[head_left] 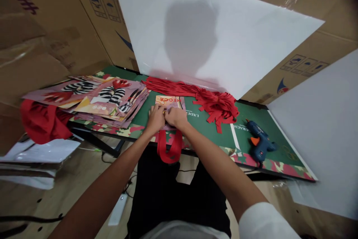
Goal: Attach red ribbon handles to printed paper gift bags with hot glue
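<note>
A small printed paper bag (168,99) marked MECCA lies flat on the table in front of me, upside down from my side. A loop of red ribbon handle (169,153) hangs from its near end over the table edge. My left hand (156,118) is closed at the bag's left side, its fingers bent over the paper. Close against it, my right hand (177,117) is curled into a near fist on the bag. The fingertips of both hands meet over the bag, and what they pinch there is mostly hidden.
Printed bags with striped pictures lie stacked (112,99) at the left, red ribbon handles (44,121) drooping off the edge. A bundle of red ribbons (218,104) lies along the back. A blue glue gun (261,142) rests at the right. Cardboard walls (84,37) and a white board (223,34) enclose the table.
</note>
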Demonstrator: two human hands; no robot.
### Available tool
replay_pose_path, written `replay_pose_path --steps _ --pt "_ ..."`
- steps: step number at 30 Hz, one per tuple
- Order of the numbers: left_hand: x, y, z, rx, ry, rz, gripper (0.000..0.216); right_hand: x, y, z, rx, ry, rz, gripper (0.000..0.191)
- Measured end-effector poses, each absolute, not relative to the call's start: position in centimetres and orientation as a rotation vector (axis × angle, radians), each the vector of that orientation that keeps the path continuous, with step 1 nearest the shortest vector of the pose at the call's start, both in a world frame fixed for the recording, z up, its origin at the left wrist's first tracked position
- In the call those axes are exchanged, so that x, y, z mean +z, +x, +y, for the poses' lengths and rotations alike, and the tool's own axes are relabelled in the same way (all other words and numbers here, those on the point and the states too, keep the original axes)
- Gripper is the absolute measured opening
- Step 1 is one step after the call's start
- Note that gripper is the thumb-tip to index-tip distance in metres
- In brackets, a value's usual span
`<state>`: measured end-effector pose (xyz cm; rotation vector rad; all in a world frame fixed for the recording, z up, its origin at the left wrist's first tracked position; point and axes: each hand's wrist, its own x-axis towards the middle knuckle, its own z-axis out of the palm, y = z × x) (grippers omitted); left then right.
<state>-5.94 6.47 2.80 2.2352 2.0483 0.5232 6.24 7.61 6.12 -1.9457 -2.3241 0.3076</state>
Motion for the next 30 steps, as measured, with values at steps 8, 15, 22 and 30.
replay_pose_path --steps 8,15,22,30 --pt "3.7 -5.3 5.4 0.435 2.350 1.970 0.042 5.2 5.3 5.9 0.241 -1.841 -2.254 0.036" --pt "4.0 -5.1 4.7 0.448 2.356 1.970 0.041 4.0 7.9 8.4 0.473 -1.694 -2.211 0.026" --pt "3.1 -5.8 4.6 0.628 2.231 1.935 0.042 3.1 8.9 6.8 0.552 -1.556 -2.030 0.023" --pt "2.4 -7.2 5.9 0.993 1.999 1.850 0.030 3.9 10.4 8.8 0.802 -1.462 -1.652 0.030"
